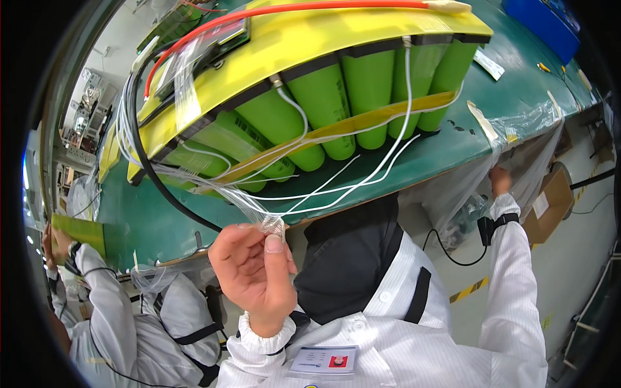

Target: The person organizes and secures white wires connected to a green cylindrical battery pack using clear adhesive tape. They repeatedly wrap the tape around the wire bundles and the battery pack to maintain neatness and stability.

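A battery pack [310, 84] of green cylindrical cells under a yellow sheet lies tilted on the green table [453, 149]. Red, black and thin white wires [336, 187] run off its near side. My left hand [255, 275] is at the table's front edge, with thumb and fingers pinching a strip of clear tape [270, 226] stuck to the white wires. My right hand [499, 180] is far right, below the table edge, against a clear plastic bag [511, 139] taped there. The bag partly hides its fingers.
A co-worker in a white striped coat [123, 323] stands at lower left holding a green sheet [79, 234]. A blue bin [543, 26] is at the table's far right. Tape strips [482, 121] hang on the edge. A cardboard box [550, 202] sits on the floor.
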Demonstrator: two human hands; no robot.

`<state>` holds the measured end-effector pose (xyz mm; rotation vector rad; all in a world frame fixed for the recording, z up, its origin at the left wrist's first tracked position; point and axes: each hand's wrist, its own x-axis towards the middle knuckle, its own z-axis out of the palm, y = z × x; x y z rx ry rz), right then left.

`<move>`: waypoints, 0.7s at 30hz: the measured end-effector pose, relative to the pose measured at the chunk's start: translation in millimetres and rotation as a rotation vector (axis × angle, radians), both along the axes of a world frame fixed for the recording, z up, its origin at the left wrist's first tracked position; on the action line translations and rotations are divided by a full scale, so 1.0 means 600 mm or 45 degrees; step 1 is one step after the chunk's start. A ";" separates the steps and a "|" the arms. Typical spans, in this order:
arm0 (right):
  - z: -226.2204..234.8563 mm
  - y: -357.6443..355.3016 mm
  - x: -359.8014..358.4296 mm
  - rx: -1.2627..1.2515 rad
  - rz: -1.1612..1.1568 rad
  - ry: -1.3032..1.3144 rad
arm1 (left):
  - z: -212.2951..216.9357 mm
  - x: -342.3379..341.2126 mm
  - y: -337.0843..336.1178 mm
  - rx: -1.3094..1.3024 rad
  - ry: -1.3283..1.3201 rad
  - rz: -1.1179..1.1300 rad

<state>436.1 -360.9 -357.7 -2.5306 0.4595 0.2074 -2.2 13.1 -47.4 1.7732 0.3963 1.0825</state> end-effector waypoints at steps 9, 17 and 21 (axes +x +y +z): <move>-0.006 0.012 -0.034 0.727 0.111 0.058 | -0.010 -0.004 0.002 -0.122 -0.088 -0.082; -0.032 -0.039 0.023 0.508 -0.070 0.089 | -0.012 0.001 0.001 -0.105 -0.060 -0.055; -0.040 0.003 -0.018 0.829 0.109 -0.104 | -0.019 -0.004 -0.001 -0.095 -0.055 -0.025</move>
